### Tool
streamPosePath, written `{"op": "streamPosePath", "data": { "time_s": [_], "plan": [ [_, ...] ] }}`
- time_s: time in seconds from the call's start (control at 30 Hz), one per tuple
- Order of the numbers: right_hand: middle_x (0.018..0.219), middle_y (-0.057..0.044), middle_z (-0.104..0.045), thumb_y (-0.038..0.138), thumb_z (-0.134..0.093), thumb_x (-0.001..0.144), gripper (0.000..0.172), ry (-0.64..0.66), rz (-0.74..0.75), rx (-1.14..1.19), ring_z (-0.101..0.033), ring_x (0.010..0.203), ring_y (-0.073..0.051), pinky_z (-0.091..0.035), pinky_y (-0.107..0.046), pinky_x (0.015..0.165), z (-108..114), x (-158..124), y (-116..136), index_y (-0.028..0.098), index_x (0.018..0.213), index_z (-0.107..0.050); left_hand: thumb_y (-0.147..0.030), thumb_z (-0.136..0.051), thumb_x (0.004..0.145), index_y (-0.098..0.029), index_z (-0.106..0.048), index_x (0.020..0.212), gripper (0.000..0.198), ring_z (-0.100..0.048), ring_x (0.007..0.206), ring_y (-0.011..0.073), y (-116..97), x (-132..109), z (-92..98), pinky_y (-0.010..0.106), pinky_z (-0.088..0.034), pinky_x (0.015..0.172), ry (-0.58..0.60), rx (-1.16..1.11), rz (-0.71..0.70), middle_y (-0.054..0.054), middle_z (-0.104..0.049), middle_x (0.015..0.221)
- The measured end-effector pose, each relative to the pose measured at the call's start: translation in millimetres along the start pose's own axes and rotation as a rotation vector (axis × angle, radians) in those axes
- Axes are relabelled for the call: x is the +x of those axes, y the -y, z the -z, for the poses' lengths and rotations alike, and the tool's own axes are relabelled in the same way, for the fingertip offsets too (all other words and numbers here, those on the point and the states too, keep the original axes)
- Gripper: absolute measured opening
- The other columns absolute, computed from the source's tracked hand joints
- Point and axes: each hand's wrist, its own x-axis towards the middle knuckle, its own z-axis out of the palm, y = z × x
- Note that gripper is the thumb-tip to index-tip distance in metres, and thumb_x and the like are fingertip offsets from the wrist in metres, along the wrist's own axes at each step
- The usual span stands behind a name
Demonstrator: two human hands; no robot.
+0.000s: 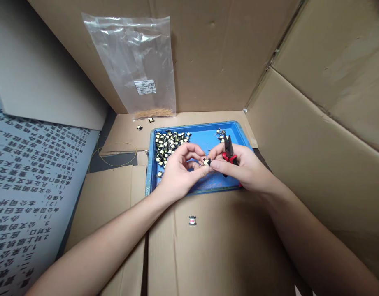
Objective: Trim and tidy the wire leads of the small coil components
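Note:
Over the blue tray [195, 190], my left hand [183, 166] pinches a small transformer [207, 163] with black ends and a pale-yellow wrapped middle. My right hand [238, 166] touches the same transformer with thumb and fingertips. Pliers [228, 148] with red handles and dark jaws are tucked in the right hand, jaws pointing up and away. A thin yellowish wire stands up near the fingertips; its exact hold is too small to tell. A heap of similar transformers [169, 148] fills the tray's left part, and a few more [220, 132] lie at its back right.
A clear plastic bag [130, 53] with short orange-yellow wires leans on the cardboard back wall [214, 57]. Two loose transformers [151, 120] lie behind the tray, and one with red marks [192, 220] lies in front. A yellow wire loop [118, 144] is at left. Cardboard rises at right.

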Motion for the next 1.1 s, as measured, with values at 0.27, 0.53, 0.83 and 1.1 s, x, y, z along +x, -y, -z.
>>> {"op": "streamPosePath", "data": {
  "time_s": [0.27,0.53,0.83,1.1],
  "plan": [
    [0.076,0.001,-0.061,0.039,-0.08,0.086,0.025,0.043,-0.051,0.05,-0.055,0.071,-0.015,-0.04,-0.028,0.068,4.6,3.9,-3.8,0.018,0.088,-0.068,-0.037,-0.084,0.086,-0.017,-0.06,0.114,0.042,-0.063,0.089,0.0153,-14.6,-4.0,-5.6,0.024,-0.046,0.071,0.146,0.284,0.009,0.006,-0.071,0.103],
    [0.078,-0.003,-0.073,0.041,-0.087,0.082,0.03,0.196,-0.113,0.096,-0.066,0.074,-0.017,-0.047,-0.029,0.07,10.4,4.6,-1.4,0.017,0.088,-0.071,-0.049,-0.049,0.107,-0.014,-0.067,0.087,0.044,-0.056,0.07,0.0139,-21.1,-4.4,-0.9,0.027,-0.041,0.068,0.352,0.576,-0.009,0.003,-0.067,0.079],
    [0.062,0.0,-0.067,0.047,-0.085,0.084,0.035,0.183,-0.184,0.193,-0.049,0.053,-0.01,-0.036,-0.024,0.049,13.4,3.5,0.1,0.017,0.078,-0.068,-0.051,-0.05,0.108,-0.014,-0.074,0.097,0.046,-0.068,0.081,0.0158,-19.0,-4.9,0.2,0.026,-0.05,0.077,0.441,0.45,0.064,0.007,-0.078,0.09],
    [0.055,0.0,-0.057,0.041,-0.09,0.077,0.038,0.209,-0.334,0.517,-0.055,0.051,-0.012,-0.04,-0.024,0.053,9.8,4.7,-1.3,0.015,0.069,-0.064,-0.047,-0.054,0.108,-0.014,-0.072,0.1,0.038,-0.065,0.092,0.0174,-7.7,-3.5,3.8,0.029,-0.049,0.088,0.513,0.079,0.153,0.009,-0.075,0.097]
  ]
}}
